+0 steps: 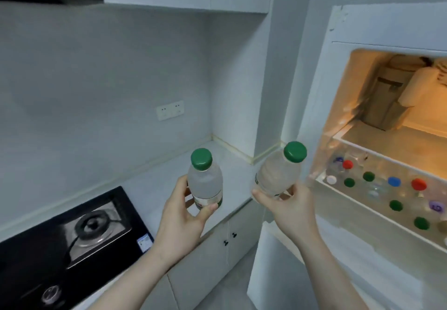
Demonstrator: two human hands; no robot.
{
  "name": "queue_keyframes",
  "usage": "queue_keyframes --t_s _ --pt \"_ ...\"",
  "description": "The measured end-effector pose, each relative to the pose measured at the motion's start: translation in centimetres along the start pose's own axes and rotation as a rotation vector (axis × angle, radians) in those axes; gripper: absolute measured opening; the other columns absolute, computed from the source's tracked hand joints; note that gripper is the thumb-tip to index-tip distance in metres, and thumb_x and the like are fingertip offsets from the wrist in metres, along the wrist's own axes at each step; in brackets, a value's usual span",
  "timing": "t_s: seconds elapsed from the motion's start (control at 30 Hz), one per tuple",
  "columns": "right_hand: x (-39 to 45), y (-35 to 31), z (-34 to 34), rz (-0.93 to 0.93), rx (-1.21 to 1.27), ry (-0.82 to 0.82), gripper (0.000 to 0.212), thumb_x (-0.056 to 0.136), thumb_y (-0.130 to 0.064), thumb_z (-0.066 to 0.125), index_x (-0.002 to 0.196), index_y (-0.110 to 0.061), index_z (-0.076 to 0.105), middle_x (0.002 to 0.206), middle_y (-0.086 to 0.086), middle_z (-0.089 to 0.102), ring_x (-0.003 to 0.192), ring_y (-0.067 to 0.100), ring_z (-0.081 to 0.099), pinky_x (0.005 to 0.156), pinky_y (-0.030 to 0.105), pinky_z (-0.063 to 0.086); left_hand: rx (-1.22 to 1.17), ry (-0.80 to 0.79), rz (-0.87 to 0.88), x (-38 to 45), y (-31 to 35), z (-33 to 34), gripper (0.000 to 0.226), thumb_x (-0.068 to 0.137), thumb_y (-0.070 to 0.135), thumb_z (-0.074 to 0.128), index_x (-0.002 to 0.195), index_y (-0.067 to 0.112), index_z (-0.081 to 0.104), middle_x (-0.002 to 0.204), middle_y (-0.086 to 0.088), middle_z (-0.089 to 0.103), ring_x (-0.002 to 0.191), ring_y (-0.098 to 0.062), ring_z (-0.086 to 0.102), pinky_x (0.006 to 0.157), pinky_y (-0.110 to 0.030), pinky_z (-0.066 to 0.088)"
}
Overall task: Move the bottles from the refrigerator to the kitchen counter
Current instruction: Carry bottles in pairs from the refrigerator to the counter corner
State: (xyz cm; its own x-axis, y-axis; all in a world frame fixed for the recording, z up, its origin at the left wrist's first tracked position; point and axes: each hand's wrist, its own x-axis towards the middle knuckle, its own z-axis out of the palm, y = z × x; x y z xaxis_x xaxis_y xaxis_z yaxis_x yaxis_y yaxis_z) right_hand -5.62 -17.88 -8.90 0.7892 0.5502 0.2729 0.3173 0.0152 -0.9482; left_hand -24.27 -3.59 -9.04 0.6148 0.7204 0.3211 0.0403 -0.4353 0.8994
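The left hand (180, 215) grips one green-capped bottle (205, 184), the right hand (287, 204) another (278, 174); fingers wrap their lower bodies, which look full, heavy, perhaps slippery

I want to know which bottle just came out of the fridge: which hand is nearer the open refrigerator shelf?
Right. The right hand holds its bottle just beside the refrigerator shelf, while the left hand holds the other bottle farther away, over the kitchen counter.
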Motion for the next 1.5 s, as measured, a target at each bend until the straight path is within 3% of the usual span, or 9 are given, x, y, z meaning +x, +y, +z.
queue_keyframes --t_s 0.17,0.4,0.67,0.8,0.87,1.07,1.5 --pt "-0.5 -0.5 7.2 -0.012 -0.017 -0.271 0.037 0.068 -0.011 0.096 0.092 -0.026 0.072 0.091 -0.02 0.077 0.086 -0.003 0.071 0.076 0.008 0.051 0.074 0.203 -0.169 -3.9 -2.6 -6.2 0.049 0.085 0.012 0.081 0.119 0.034 0.054 0.112 0.015 0.069 0.109 -0.012 0.066 0.095 -0.038 0.056" --pt "-0.2 -0.7 17.6 -0.017 0.023 -0.708 0.039 0.068 -0.016 0.097 0.097 -0.029 0.074 0.094 -0.022 0.077 0.094 -0.003 0.071 0.082 0.008 0.051 0.251 0.479 -0.32 -7.3 -4.2 -12.5 0.05 0.083 0.011 0.082 0.118 0.034 0.053 0.111 0.023 0.069 0.112 0.0 0.062 0.095 -0.011 0.047" --pt "-2.9 -0.6 27.4 -0.022 0.04 -1.089 0.046 0.063 -0.021 0.099 0.102 -0.029 0.075 0.1 -0.02 0.078 0.097 0.0 0.073 0.091 0.025 0.055 0.335 0.797 -0.52 -14.4 -4.5 -16.8 0.052 0.086 0.011 0.079 0.122 0.036 0.05 0.114 0.021 0.068 0.113 -0.005 0.062 0.097 -0.025 0.049" --pt "-7.0 -2.4 32.0 -0.116 0.035 -1.275 0.05 0.063 -0.023 0.099 0.107 -0.03 0.074 0.103 -0.016 0.078 0.099 0.004 0.073 0.094 0.032 0.058 0.376 0.957 -0.589 -19.5 -3.6 -18.6 0.059 0.086 0.011 0.079 0.121 0.047 0.048 0.116 0.021 0.068 0.114 -0.007 0.062 0.097 -0.027 0.049" --pt "-10.1 -3.9 34.2 -0.167 0.055 -1.373 0.049 0.065 -0.021 0.098 0.106 -0.031 0.073 0.102 -0.015 0.078 0.099 0.004 0.072 0.093 0.032 0.058 0.382 1.056 -0.627 -22.8 -2.8 -19.8 0.056 0.086 0.012 0.078 0.123 0.043 0.049 0.115 0.021 0.069 0.113 -0.008 0.063 0.099 -0.033 0.05" --pt "-19.0 -7.9 38.0 -0.187 0.091 -1.543 0.044 0.065 -0.019 0.097 0.1 -0.029 0.073 0.096 -0.013 0.078 0.092 0.004 0.073 0.086 0.028 0.06 0.377 1.224 -0.66 -30.7 -0.4 -23.9 0.052 0.086 0.013 0.078 0.122 0.04 0.05 0.115 0.02 0.069 0.109 -0.011 0.066 0.1 -0.04 0.052" --pt "-37.1 -14.4 45.2 -0.268 0.14 -1.655 0.038 0.065 -0.016 0.096 0.095 -0.029 0.076 0.092 -0.014 0.078 0.091 0.003 0.072 0.084 0.025 0.056 0.362 1.371 -0.698 -46.5 0.7 -34.9 0.047 0.086 0.017 0.079 0.117 0.038 0.05 0.108 0.029 0.067 0.104 0.0 0.065 0.09 -0.022 0.05"
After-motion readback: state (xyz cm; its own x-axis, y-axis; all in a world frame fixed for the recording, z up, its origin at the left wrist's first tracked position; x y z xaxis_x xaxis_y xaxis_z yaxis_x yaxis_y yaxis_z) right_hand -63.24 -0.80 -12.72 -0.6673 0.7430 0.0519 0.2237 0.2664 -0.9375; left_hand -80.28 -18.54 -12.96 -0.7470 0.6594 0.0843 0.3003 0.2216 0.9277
